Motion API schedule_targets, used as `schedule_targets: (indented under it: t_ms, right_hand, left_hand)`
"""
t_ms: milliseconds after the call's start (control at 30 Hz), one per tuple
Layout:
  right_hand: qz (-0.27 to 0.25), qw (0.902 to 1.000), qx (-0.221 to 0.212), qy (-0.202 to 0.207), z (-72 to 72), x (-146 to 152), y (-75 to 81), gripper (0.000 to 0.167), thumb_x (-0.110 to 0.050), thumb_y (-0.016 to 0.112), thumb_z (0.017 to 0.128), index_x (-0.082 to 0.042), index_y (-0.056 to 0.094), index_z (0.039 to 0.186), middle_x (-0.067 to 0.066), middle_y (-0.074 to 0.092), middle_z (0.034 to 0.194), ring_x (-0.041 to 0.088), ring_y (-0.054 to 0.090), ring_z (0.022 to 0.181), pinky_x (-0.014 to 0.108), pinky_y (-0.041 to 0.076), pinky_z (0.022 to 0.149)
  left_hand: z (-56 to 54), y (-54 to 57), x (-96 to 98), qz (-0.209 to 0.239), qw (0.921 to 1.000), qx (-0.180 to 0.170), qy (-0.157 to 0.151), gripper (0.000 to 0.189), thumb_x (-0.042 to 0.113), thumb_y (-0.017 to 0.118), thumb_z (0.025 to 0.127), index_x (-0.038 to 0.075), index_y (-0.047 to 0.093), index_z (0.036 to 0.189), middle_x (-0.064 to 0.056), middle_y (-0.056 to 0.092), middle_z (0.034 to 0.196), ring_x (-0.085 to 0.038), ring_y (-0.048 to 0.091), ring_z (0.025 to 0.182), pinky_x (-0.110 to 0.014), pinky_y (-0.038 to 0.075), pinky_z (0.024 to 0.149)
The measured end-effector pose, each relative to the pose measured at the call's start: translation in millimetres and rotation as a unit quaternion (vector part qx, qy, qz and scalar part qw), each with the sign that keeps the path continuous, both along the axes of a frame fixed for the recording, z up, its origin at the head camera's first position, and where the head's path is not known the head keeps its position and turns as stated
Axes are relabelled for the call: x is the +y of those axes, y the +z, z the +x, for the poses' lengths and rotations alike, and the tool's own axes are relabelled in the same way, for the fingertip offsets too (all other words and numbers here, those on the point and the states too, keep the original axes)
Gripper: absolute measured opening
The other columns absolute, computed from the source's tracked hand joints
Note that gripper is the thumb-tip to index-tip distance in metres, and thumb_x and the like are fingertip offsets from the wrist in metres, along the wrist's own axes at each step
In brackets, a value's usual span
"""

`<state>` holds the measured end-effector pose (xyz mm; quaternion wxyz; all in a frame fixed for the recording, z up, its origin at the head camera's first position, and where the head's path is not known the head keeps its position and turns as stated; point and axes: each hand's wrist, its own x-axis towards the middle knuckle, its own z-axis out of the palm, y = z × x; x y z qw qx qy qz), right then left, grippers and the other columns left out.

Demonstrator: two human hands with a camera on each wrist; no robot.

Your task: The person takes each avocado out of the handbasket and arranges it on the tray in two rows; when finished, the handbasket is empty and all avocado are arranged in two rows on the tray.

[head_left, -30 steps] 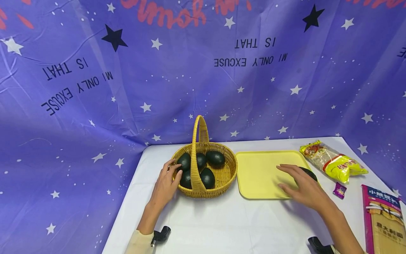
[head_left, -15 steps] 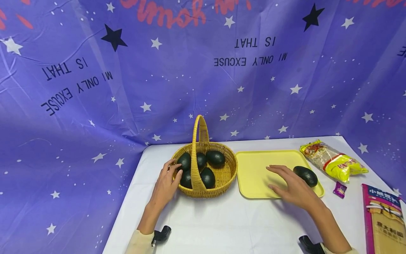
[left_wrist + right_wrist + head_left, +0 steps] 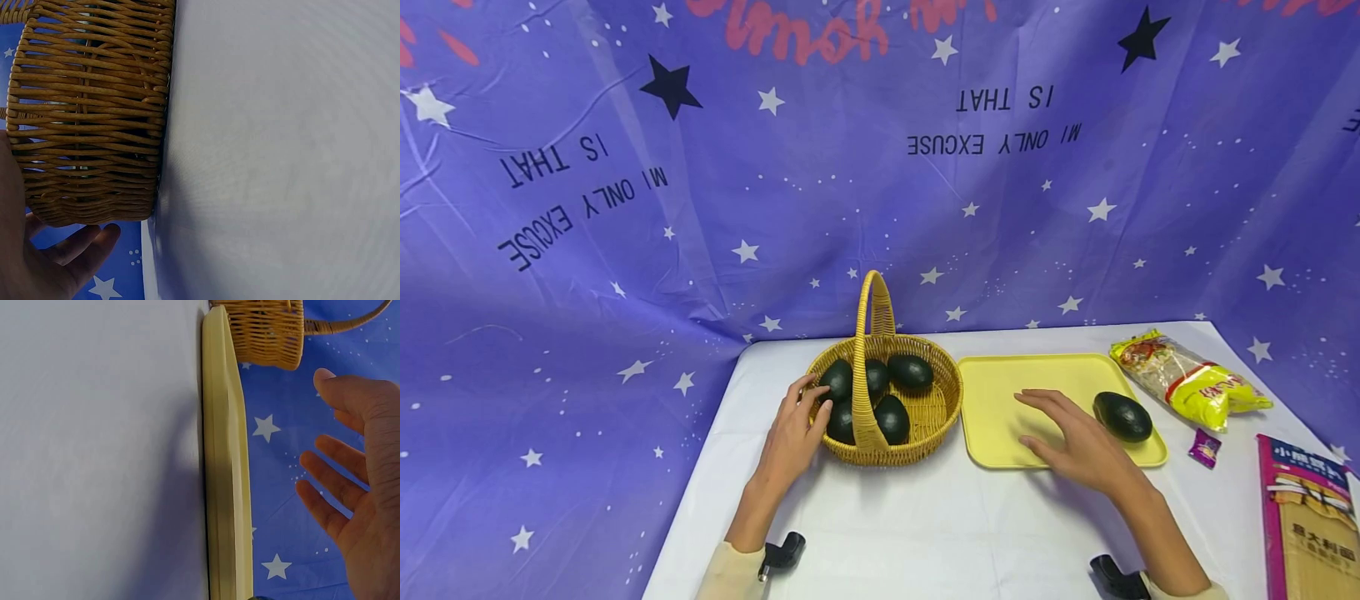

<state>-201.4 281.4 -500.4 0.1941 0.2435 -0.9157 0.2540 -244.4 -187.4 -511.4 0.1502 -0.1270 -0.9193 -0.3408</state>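
Your left hand (image 3: 790, 443), relaxed, touched basket (image 3: 913, 452) near table's (image 3: 955, 533) far-left corner; right hand (image 3: 1086, 450), spread, empty, hovered above tray (image 3: 992, 408).

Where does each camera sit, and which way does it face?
Head: on the person's head, facing forward and down at the wicker basket, avocados and yellow tray; left hand, right hand and both forearms show.
Left wrist: worn there, facing the basket's woven side, picture turned sideways; part of the left hand shows at lower left.
Right wrist: worn there, facing the tray edge-on and the starry backdrop, also sideways; the right hand's fingers show.
Shared: head and right wrist views both show basket, tray and right hand.
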Motion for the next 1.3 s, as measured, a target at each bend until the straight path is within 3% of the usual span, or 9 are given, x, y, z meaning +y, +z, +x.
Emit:
schedule_targets:
  t_ms: [100, 167, 533, 800, 1067, 1300]
  right_hand:
    - [0.007, 1.0000, 0.005, -0.004, 0.6, -5, 2.0, 0.064, -0.023, 0.090, 0.090, -0.018, 0.065, 0.149, 0.002, 0.064, 0.148, 0.029, 0.064, 0.132, 0.042, 0.050, 0.104]
    - [0.007, 1.0000, 0.007, -0.001, 0.1, -8, 3.0, 0.064, -0.022, 0.090, 0.090, -0.018, 0.065, 0.148, 0.002, 0.064, 0.148, 0.029, 0.064, 0.132, 0.047, 0.051, 0.102]
    - [-0.010, 0.9997, -0.001, 0.022, -7.4, -25, 7.9, 0.061, -0.022, 0.088, 0.092, -0.016, 0.064, 0.149, 0.003, 0.062, 0.150, 0.027, 0.061, 0.137, 0.036, 0.046, 0.113]
    - [-0.018, 0.9992, -0.015, 0.033, -9.8, -39, 8.5, 0.062, -0.023, 0.087, 0.094, -0.017, 0.063, 0.150, 0.001, 0.060, 0.151, 0.027, 0.059, 0.138, 0.049, 0.048, 0.110]
    - [-0.026, 0.9984, -0.031, 0.039, -11.8, -53, 9.2, 0.062, -0.025, 0.086, 0.094, -0.020, 0.062, 0.151, -0.001, 0.059, 0.153, 0.025, 0.057, 0.141, 0.050, 0.048, 0.112]
    - [-0.028, 0.9978, -0.017, 0.057, -17.0, -64, 11.3, 0.062, -0.023, 0.086, 0.094, -0.016, 0.063, 0.151, 0.002, 0.060, 0.152, 0.028, 0.059, 0.139, 0.053, 0.050, 0.110]
  left_hand:
    - [-0.2, -0.1, -0.3, 0.001, 1.0000, -0.001, 0.000, 0.049, 0.047, 0.049, 0.114, 0.013, 0.067, 0.145, -0.005, 0.042, 0.167, -0.038, 0.050, 0.145, -0.060, 0.046, 0.113]
    - [-0.1, 0.4, -0.3, 0.002, 1.0000, -0.002, 0.000, 0.049, 0.048, 0.049, 0.114, 0.014, 0.067, 0.145, -0.004, 0.042, 0.167, -0.037, 0.050, 0.145, -0.060, 0.046, 0.113]
    - [-0.9, 2.0, 1.8, 0.005, 0.9999, -0.009, -0.003, 0.047, 0.047, 0.050, 0.114, 0.015, 0.067, 0.145, -0.004, 0.041, 0.167, -0.039, 0.048, 0.147, -0.060, 0.045, 0.115]
    - [-1.1, 3.1, 2.7, 0.005, 0.9998, -0.019, -0.004, 0.048, 0.046, 0.049, 0.115, 0.015, 0.066, 0.146, -0.005, 0.040, 0.168, -0.039, 0.047, 0.148, -0.060, 0.044, 0.115]
    - [-0.7, 0.0, 2.6, 0.002, 0.9998, -0.021, -0.005, 0.048, 0.047, 0.048, 0.115, 0.014, 0.066, 0.146, -0.005, 0.041, 0.167, -0.039, 0.047, 0.148, -0.060, 0.044, 0.115]
    - [-0.1, 3.3, 0.3, 0.001, 0.9999, -0.016, -0.001, 0.047, 0.045, 0.049, 0.115, 0.014, 0.066, 0.146, -0.005, 0.041, 0.167, -0.039, 0.048, 0.147, -0.060, 0.044, 0.115]
